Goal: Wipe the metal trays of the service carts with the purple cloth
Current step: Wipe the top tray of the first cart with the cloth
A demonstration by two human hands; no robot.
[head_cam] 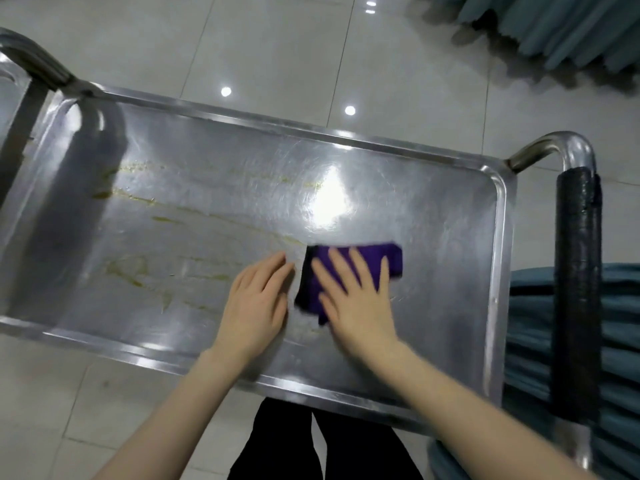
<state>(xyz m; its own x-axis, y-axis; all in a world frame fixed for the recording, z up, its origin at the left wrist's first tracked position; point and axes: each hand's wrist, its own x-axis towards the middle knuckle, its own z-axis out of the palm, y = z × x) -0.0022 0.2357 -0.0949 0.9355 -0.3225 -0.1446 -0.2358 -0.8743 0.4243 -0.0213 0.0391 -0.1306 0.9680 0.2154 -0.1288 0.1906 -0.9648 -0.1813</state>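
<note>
The cart's metal tray [450, 216] fills the middle of the head view, with yellowish streaks across its left half. A folded purple cloth [384, 258] lies on the tray right of centre. My right hand [356, 299] presses flat on the cloth with its fingers spread and straight. Just left of the cloth, my left hand [256, 303] rests flat on the bare tray, fingers straight and together. The cloth's near part is hidden under my right hand.
A chrome handle with a black wrapped grip [578, 271] stands at the tray's right end, and another tube handle [38, 64] at the left end. Teal fabric [620, 327] lies right of the cart and more teal fabric [561, 29] at the top right. Grey floor tiles surround the cart.
</note>
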